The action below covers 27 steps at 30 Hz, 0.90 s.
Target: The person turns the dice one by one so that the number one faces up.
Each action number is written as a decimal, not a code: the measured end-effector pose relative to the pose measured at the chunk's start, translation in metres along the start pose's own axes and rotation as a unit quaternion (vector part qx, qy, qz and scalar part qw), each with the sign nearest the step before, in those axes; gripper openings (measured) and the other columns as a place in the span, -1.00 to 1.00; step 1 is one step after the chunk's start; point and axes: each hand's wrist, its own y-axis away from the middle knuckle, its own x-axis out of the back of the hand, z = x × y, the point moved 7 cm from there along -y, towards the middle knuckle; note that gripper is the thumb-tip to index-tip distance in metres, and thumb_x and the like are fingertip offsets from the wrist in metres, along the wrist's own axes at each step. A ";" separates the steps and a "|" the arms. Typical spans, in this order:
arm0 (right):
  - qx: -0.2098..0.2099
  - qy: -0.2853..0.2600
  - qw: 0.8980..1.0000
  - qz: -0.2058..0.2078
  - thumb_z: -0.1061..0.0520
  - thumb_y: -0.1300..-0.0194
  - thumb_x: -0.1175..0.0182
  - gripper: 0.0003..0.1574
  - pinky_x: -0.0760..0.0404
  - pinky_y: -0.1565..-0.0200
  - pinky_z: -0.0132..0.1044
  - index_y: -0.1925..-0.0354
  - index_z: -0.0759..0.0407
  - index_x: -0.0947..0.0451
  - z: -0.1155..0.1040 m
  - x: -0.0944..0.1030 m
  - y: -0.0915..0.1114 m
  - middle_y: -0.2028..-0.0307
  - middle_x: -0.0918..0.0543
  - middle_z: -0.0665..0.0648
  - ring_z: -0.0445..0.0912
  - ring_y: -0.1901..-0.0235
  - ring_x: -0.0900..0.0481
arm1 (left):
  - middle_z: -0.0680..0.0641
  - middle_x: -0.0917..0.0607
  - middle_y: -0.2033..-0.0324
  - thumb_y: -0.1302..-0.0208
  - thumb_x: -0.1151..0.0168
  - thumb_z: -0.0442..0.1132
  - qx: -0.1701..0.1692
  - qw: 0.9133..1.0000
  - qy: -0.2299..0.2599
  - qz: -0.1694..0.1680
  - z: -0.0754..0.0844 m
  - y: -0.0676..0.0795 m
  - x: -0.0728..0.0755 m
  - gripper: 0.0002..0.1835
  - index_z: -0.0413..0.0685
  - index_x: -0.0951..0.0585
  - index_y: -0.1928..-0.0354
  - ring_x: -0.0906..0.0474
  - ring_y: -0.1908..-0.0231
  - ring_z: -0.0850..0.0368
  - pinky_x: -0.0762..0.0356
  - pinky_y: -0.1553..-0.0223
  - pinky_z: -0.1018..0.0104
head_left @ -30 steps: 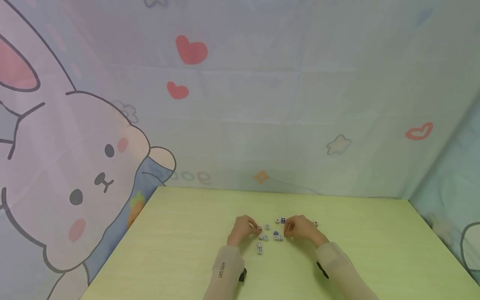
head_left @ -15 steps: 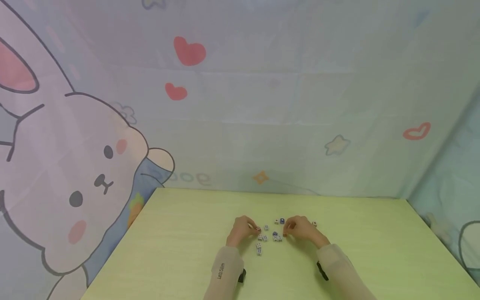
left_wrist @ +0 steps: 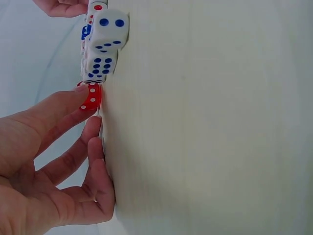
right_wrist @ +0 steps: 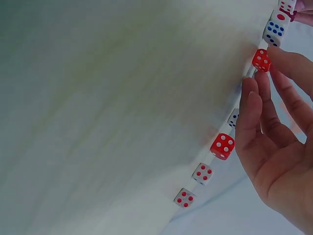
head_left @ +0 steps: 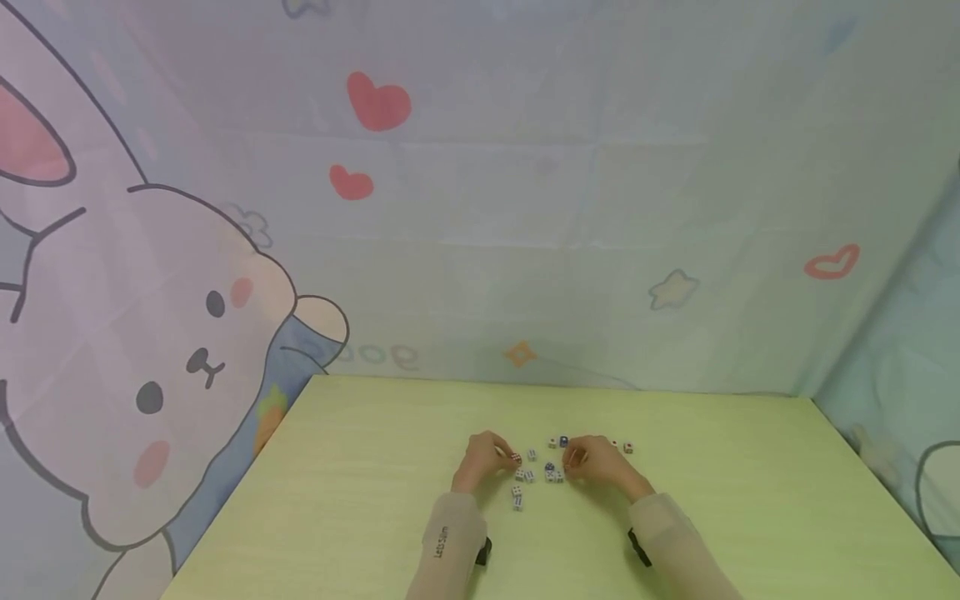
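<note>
Pinching a red die [left_wrist: 93, 99] in the left grip [head_left: 483, 461], just beside some white dice [head_left: 520, 475]. Pinching a second red die [right_wrist: 261, 59] in the right grip [head_left: 600, 462], near a blue die [head_left: 550, 467] in the middle bunch. Looks only part way done, as a guess. Done so far, maybe: having the middle dice close together in small groups on the tabletop [head_left: 352, 467]. Not done yet: letting go of both red ones. Left out on the right: a third red die [right_wrist: 223, 146], just past the right grip, and two red-dotted dice [right_wrist: 202, 173] (well apart from the bunch). Cannot tell whether touching the tabletop with either pinched die.
</note>
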 end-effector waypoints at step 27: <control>-0.012 0.011 1.000 0.011 0.28 0.00 -0.25 -0.88 -0.43 0.59 -0.39 0.43 0.14 -0.50 0.005 0.001 0.003 0.53 -0.54 0.03 -0.20 0.62 -0.43 | -0.09 -0.65 0.34 0.11 -0.38 -0.26 -0.006 1.000 0.002 0.004 0.002 0.001 0.001 -0.85 -0.14 -0.66 0.43 -0.50 0.44 0.16 -0.47 0.33 0.26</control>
